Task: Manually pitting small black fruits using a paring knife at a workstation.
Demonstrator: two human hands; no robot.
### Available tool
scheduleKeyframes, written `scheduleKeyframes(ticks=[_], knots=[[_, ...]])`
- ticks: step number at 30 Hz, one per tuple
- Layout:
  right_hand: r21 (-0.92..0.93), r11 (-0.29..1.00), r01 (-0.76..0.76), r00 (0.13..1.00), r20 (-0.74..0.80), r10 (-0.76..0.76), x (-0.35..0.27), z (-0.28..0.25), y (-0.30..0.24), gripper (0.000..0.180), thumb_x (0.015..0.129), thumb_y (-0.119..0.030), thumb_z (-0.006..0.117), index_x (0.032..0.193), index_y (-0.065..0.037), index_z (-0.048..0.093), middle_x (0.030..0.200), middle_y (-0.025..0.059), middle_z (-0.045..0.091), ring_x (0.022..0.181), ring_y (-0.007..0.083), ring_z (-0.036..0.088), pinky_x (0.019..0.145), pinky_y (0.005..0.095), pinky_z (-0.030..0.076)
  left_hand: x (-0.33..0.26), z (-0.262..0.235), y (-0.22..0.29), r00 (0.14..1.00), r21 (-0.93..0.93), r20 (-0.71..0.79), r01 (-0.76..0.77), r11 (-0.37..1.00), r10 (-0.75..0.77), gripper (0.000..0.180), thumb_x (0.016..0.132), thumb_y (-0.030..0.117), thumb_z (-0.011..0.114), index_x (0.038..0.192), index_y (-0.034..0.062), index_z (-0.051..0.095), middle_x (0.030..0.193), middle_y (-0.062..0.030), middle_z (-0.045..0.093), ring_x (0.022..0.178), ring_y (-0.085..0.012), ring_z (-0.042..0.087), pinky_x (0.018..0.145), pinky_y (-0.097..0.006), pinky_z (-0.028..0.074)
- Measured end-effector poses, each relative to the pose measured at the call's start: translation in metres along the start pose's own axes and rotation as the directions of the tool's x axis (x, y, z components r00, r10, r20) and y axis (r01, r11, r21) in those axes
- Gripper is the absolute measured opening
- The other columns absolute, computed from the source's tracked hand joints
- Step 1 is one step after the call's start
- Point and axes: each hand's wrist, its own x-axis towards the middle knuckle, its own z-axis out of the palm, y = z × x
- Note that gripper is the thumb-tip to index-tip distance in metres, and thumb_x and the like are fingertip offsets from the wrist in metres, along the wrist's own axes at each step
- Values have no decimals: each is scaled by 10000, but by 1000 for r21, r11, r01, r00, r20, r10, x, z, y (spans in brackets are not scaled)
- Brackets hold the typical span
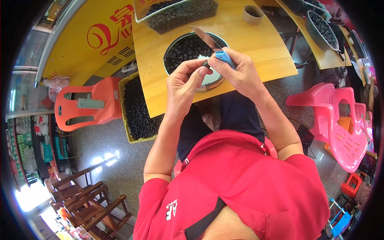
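Small dark round fruit point(205, 64), pinched at the fingertips of the left hand point(185, 82); only a sliver shows between thumb and forefinger, directly above the steel bowl.

Grip, left: clenched on the fruit, thumb and forefinger closed around it. Judged light, firm-skinned and small enough to roll or squirt free; best held across its widest part, with fingertips kept off the side facing the blade.

Grip, right: the right hand point(240, 74) is clenched around the light-blue plastic handle of a short knife point(223, 57), whose bare steel blade point(203, 37) angles up and away to the left. The handle end sits just beside the fruit, touching or nearly so; contact cannot be told. Blade judged stiff and sharp; take by the handle only.

Beneath both grips: round steel bowl point(212, 82) of the same dark fruit, on a curved yellow wooden table point(256, 52).

Beyond the grips: clear rectangular tub point(176, 14) of dark fruit; small brown cup point(253, 14) to its right.

Left of the grips, on the floor: yellow crate point(138, 108) heaped with dark fruit, touching an orange plastic chair point(90, 105).

Far right: pink plastic chairs point(344, 124).
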Motion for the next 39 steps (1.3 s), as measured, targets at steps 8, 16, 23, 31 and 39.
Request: scheduleKeyframes(ticks=[8, 16, 23, 31, 39], knots=[[-494, 782, 381, 879, -68, -471, -9, 6, 10, 162, 876, -100, 664, 998, -4, 620, 794, 114, 604, 668, 206, 598, 577, 310, 452, 1, -3, -7, 998, -95, -39, -51, 994, 47, 208, 916, 171, 663, 1053, 34, 588, 903, 11, 612, 818, -37, 529, 709, -168, 408], [-611, 693, 383, 873, -6, -487, -9, 3, 14, 218, 826, -47, 680, 1036, -53, 623, 783, 108, 596, 634, 283, 591, 548, 348, 458, 2, 0, -8, 997, -123, -32, -72, 990, 69, 181, 918, 166, 659, 1032, 51, 578, 906, 16, 585, 791, -30, 489, 673, -171, 378], [-635, 675, 375, 868, -14, -496, -7, 2, 16, 235, 816, -36, 677, 1043, -61, 623, 798, 97, 610, 659, 277, 616, 556, 347, 473, 4, 1, -13, 994, -126, -43, -102, 987, 97, 171, 918, 142, 655, 1033, 49, 570, 918, 18, 585, 804, -34, 496, 687, -175, 387], [-688, 656, 310, 897, -18, -442, -6, 4, 18, 197, 830, -54, 657, 1025, -57, 628, 820, 111, 626, 674, 295, 622, 572, 358, 486, 4, 1, -10, 986, -95, -64, -158, 983, 153, 174, 911, 113, 657, 1026, 27, 560, 956, -8, 587, 835, -65, 523, 769, -201, 423], [-265, 955, 136, 978, -121, -173, 0, 3, 1, 190, 925, -213, 629, 930, -23, 636, 811, 34, 630, 739, 112, 584, 643, 273, 461, 0, 1, -6, 984, -221, -19, -179, 959, 179, 183, 905, 82, 654, 1062, 24, 578, 978, -9, 601, 858, -69, 548, 779, -201, 444]])
